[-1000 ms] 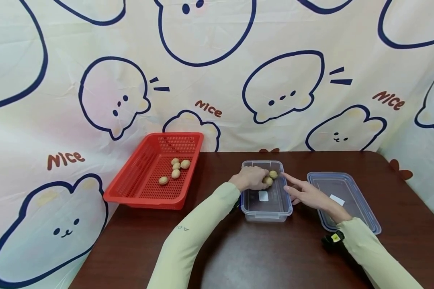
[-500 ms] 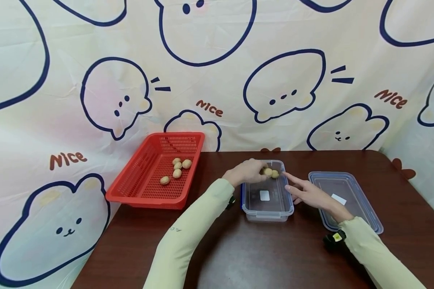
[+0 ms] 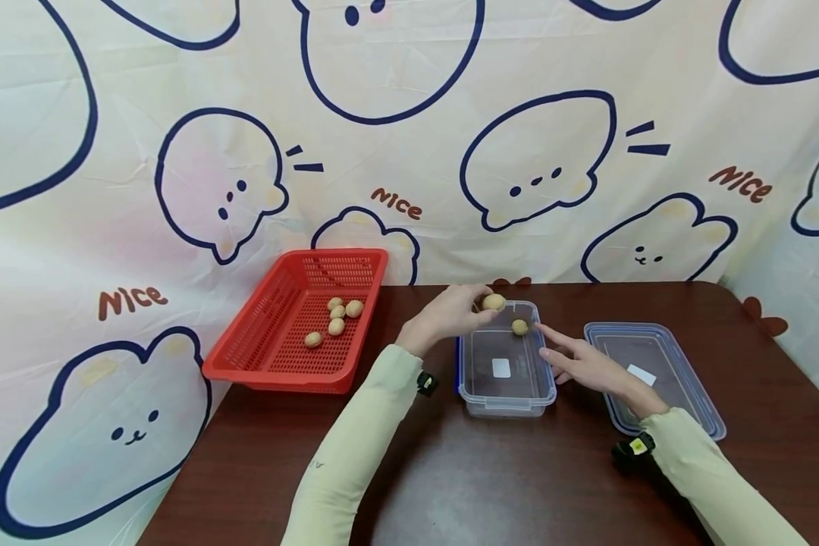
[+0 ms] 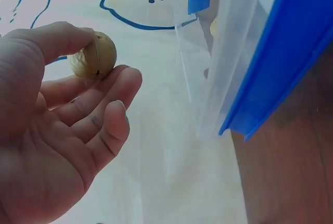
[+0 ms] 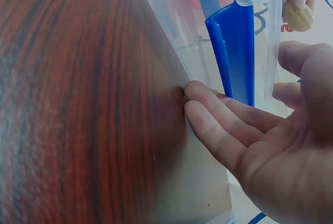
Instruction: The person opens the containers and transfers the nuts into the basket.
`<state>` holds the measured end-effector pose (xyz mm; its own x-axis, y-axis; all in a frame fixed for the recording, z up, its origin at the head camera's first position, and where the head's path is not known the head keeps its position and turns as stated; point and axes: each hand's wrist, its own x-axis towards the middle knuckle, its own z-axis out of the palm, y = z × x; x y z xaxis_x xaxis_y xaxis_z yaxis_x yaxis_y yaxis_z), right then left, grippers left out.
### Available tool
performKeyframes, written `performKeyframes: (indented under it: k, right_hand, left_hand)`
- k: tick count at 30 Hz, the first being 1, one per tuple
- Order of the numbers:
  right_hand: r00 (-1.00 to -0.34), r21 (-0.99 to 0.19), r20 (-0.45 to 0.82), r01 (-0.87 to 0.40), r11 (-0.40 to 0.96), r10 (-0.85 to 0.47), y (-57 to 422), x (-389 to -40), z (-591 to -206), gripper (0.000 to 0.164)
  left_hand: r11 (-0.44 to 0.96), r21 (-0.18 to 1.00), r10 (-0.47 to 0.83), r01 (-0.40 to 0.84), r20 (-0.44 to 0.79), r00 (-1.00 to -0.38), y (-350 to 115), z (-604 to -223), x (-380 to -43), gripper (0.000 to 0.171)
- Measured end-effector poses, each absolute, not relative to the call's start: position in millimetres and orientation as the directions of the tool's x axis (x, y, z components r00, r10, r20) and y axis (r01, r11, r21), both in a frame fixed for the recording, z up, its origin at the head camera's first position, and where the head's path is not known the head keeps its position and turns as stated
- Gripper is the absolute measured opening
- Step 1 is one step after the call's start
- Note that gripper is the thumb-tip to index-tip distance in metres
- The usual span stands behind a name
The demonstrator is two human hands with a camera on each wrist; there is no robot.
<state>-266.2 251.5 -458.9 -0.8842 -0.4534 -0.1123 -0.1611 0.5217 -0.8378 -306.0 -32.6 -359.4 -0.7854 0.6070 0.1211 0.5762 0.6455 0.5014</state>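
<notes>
My left hand [image 3: 453, 315] pinches a walnut [image 4: 94, 56] between thumb and fingers, raised over the far left corner of the clear plastic box [image 3: 505, 408]. Its seam shows plainly in the left wrist view. Inside the box, toward the far right, lies one other walnut [image 3: 519, 327]. My right hand [image 3: 583, 368] is at the box's right side with fingers fairly straight. In the right wrist view its fingertips [image 5: 197, 114] rest against the lower wall, beside a blue side latch [image 5: 234, 52].
A red perforated basket [image 3: 280, 381] with several walnuts [image 3: 337, 326] stands at the left. The box's lid [image 3: 689, 394], blue-edged with a white label, lies on the brown table [image 3: 444, 470] at the right. A cartoon-printed cloth [image 3: 396, 152] hangs behind the table.
My left hand has picked one of the two walnuts up out of the box, moving up and slightly left. The right hand has stayed at the box's side.
</notes>
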Motion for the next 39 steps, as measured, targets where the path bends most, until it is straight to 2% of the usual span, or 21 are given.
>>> performKeyframes:
  k: [8, 15, 21, 26, 30, 39]
  right_hand:
    - [-0.882, -0.835, -0.108, -0.169, 0.523, -0.459, 250.1, -265.9, -457.7, 0.067]
    - [-0.871, -0.827, -0.087, -0.207, 0.523, -0.483, 245.9, -266.4, -454.1, 0.069]
    - [-0.881, -0.826, -0.123, -0.165, 0.54, -0.457, 248.2, -264.9, -457.8, 0.069]
    - [-0.892, -0.826, -0.101, -0.172, 0.536, -0.442, 252.9, -263.6, -456.5, 0.068]
    - [-0.885, -0.824, -0.123, -0.161, 0.543, -0.449, 255.0, -262.0, -456.4, 0.069]
    - [-0.883, -0.831, -0.102, -0.177, 0.527, -0.458, 252.2, -263.6, -455.4, 0.068]
  left_hand:
    - [0.677, 0.422, 0.595, 0.603, 0.168, -0.786, -58.1, -338.5, -307.9, 0.02]
    - [0.732, 0.377, 0.526, 0.567, 0.215, -0.823, -94.3, -314.2, -315.3, 0.025]
    - [0.763, 0.426, 0.449, 0.486, 0.19, -0.873, -129.3, -306.2, -326.0, 0.028]
    - [0.776, 0.454, 0.375, 0.438, 0.226, -0.899, -156.1, -309.0, -340.6, 0.018]
    - [0.809, 0.446, 0.314, 0.383, 0.223, -0.923, -179.2, -316.6, -349.4, 0.018]
    - [0.849, 0.499, 0.122, 0.173, 0.133, -0.984, -225.4, -330.6, -361.1, 0.023]
